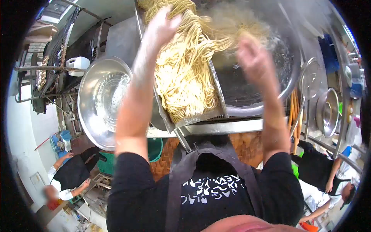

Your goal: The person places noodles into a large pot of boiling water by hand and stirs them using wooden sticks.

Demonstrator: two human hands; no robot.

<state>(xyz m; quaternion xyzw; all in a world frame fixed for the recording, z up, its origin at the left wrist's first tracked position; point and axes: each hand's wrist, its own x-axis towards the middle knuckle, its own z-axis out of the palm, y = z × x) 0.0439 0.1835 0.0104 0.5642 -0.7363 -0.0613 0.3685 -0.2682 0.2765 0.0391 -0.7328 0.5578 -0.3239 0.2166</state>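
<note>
Pale raw noodles (pixel 185 77) fill a long metal tray (pixel 195 119) in front of me, and some strands trail over its right wall toward the pot. My left hand (pixel 166 27), dusted with white flour, is over the far left part of the noodles, its fingers apart. To the right, my right hand (pixel 255 58) is blurred by motion above a large round pot (pixel 247 111) of steaming water. Another bunch of noodles (pixel 249 31) lies just beyond that hand in the pot, partly hidden by steam. The blur hides whether the right fingers hold any strands.
A wide steel bowl (pixel 102 96) with white flour traces stands left of the tray. A round strainer (pixel 310 77) and a metal basin (pixel 327 112) are on the right. One person (pixel 73 170) works at lower left, another (pixel 320 170) at lower right.
</note>
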